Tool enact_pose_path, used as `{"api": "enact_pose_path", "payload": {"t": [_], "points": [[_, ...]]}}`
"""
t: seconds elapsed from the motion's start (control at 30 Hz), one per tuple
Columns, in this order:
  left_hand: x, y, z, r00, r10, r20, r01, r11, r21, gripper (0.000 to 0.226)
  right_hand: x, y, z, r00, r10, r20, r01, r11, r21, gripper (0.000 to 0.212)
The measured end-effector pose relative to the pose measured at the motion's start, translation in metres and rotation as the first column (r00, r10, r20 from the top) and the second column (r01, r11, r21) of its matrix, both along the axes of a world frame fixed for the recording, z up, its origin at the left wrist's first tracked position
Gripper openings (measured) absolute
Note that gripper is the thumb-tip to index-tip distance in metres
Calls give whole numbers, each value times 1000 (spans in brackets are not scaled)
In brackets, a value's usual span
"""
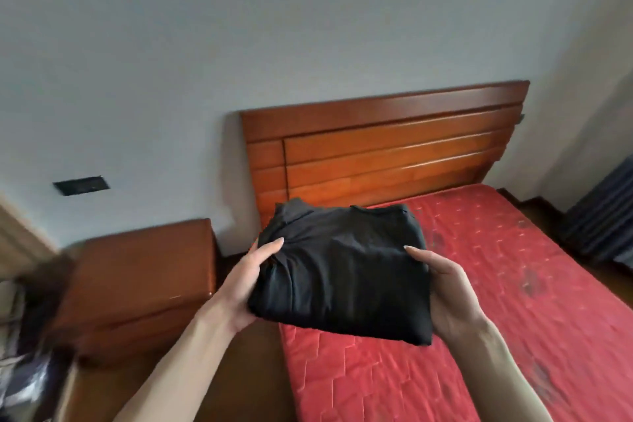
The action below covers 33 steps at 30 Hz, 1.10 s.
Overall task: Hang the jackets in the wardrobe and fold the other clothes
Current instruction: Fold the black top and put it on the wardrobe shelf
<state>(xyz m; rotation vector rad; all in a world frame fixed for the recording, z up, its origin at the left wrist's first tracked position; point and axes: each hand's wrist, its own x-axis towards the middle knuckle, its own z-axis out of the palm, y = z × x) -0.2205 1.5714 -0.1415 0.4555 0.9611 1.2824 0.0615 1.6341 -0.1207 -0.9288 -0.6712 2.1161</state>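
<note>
Two hands clamp the folded black garment [342, 271] between them, left grip [246, 281] and right grip [448, 288] on opposite ends, red bed [513, 284] directly below, nearer my right.

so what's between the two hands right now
The folded black garment, gripped by the left hand and right hand at its sides, in the head view.

Left hand [239, 284] and right hand [448, 298] hold a folded black garment [342, 271] above the red mattress [496, 301].
</note>
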Motion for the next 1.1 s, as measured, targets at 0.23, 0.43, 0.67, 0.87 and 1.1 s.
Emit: {"api": "enact_pose_path", "payload": {"t": [0.23, 0.43, 0.67, 0.87, 1.1], "points": [[-128, -60, 16, 960, 277, -27, -274, 959, 76, 39, -155, 21, 30, 960, 280, -16, -279, 959, 47, 44], [-233, -102, 21, 897, 440, -40, -438, 898, 43, 46, -280, 14, 39, 919, 393, -20, -390, 918, 74, 42], [-332, -139, 12, 856, 503, -125, -504, 864, 25, 78, -397, 2, 32, 884, 468, 17, -467, 881, 76, 43], [-397, -154, 3, 795, 590, -140, -595, 803, 8, 70, -477, -1, 34, 844, 536, 31, -537, 843, 44, 35], [-460, -168, -4, 711, 679, -184, -694, 719, -28, 64, -571, 10, 20, 769, 633, 88, -634, 773, -17, 45]]}}
